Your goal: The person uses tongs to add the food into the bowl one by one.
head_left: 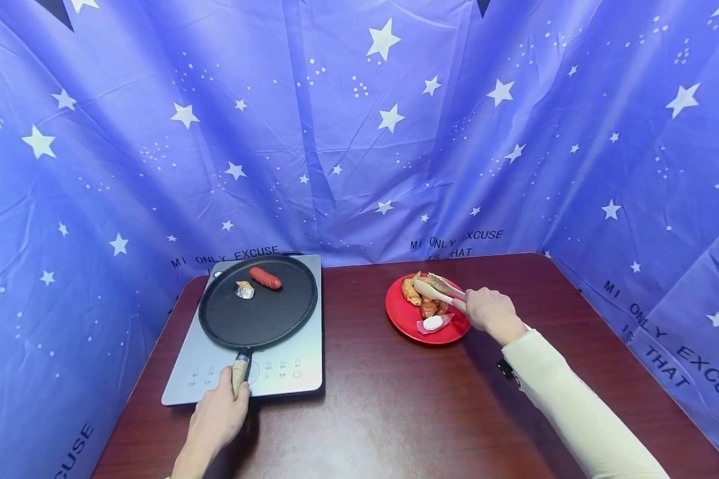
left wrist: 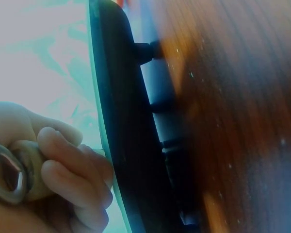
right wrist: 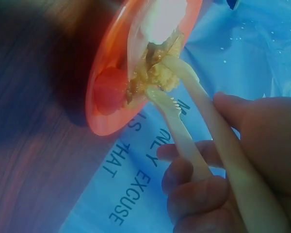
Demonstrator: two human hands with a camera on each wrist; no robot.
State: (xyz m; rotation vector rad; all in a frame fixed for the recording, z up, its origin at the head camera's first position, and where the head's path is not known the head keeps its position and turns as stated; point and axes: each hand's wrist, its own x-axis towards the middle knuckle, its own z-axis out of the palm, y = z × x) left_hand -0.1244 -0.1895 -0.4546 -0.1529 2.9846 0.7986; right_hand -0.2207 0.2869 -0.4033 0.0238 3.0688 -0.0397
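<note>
My left hand (head_left: 217, 414) grips the handle (head_left: 238, 376) of a flat black frying pan (head_left: 257, 322), with fingers curled round it in the left wrist view. On the pan lie a scored red sausage (head_left: 266, 278) and a small silvery and orange-brown piece (head_left: 245, 290) whose kind I cannot tell. My right hand (head_left: 492, 313) holds cream-coloured tongs (right wrist: 183, 133) over a red plate (head_left: 403, 321). The tong tips are on either side of yellow crusty food (right wrist: 162, 76). Beside it on the plate are a glossy brown piece (head_left: 429, 309) and a white item on pink (head_left: 433, 323).
Beneath the pan is a silver-white induction cooker (head_left: 302, 362) with touch markings on its front. Both the cooker and the plate stand on a dark red-brown wooden table (head_left: 359, 412). A blue starry curtain (head_left: 347, 133) surrounds the table's back and sides.
</note>
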